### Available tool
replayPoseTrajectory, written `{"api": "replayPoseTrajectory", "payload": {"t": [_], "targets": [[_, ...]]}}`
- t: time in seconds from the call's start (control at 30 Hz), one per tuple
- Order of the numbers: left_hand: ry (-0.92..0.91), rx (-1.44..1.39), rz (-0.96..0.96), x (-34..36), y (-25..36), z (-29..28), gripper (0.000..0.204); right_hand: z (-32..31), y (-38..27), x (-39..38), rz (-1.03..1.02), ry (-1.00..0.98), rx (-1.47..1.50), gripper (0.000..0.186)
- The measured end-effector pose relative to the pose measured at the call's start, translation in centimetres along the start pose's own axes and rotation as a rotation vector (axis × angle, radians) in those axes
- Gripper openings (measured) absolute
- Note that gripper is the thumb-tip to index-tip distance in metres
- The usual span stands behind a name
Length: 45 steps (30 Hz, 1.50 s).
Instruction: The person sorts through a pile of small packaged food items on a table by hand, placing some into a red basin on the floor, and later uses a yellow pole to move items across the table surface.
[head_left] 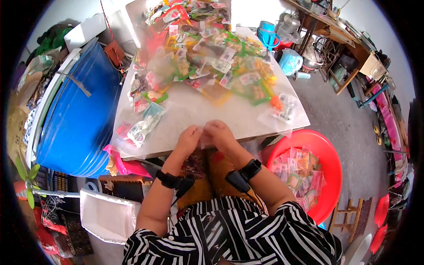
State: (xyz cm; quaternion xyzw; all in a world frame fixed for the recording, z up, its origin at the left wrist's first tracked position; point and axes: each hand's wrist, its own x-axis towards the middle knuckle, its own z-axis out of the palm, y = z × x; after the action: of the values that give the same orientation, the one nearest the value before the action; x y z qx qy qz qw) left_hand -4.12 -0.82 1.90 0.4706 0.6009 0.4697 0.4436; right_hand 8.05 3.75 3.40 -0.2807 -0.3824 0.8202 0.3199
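My left hand [189, 140] and my right hand [219, 134] are close together over the near edge of the white table [185, 106]. The fingers of both are pinched on a small clear plastic bag [205, 140], which shows only faintly between them. Beyond them lies a big heap of colourful packets [212, 57], green, yellow and red with white labels. Near the table's left corner is a small pile of clear plastic bags with white print [142, 128]. Another stack of clear printed bags [285, 110] lies by the right corner.
A red plastic basin [333, 170] holding several filled clear bags stands on the floor at my right. On the left are a large blue barrel [77, 110] and a white foam box [108, 216]. A wooden desk [335, 33] and a blue jug [267, 35] stand farther back at right.
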Motion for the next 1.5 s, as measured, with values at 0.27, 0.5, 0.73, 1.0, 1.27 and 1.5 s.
{"api": "replayPoseTrajectory", "payload": {"t": [0.27, 0.5, 0.73, 1.0, 1.27, 1.5], "targets": [[-0.097, -0.175, -0.083, -0.3, 1.4, 0.1, 0.014, -1.2, 0.7, 0.7, -0.037, -0.015, -0.01, 0.014], [-0.107, -0.195, -0.127, -0.2, 2.1, 0.4, 0.005, -0.7, 0.3, 0.6, -0.032, -0.089, 0.018, 0.012], [0.006, -0.129, -0.057, 0.1, 1.3, 1.4, 0.007, 0.2, -0.4, 0.1, -0.021, 0.008, -0.126, 0.013], [0.199, -0.485, -0.045, -0.6, 1.6, 0.9, 0.011, 0.6, -0.6, 0.5, -0.061, 0.111, -0.147, 0.009], [0.596, 0.639, 0.471, -0.7, 2.8, 0.1, 0.009, -1.6, -0.9, 2.8, -0.248, 0.094, -0.898, 0.014], [0.49, 0.68, 0.267, -0.6, 0.5, 1.9, 0.022, -3.9, -2.8, 9.9, -0.986, 0.397, -1.444, 0.014]]}}
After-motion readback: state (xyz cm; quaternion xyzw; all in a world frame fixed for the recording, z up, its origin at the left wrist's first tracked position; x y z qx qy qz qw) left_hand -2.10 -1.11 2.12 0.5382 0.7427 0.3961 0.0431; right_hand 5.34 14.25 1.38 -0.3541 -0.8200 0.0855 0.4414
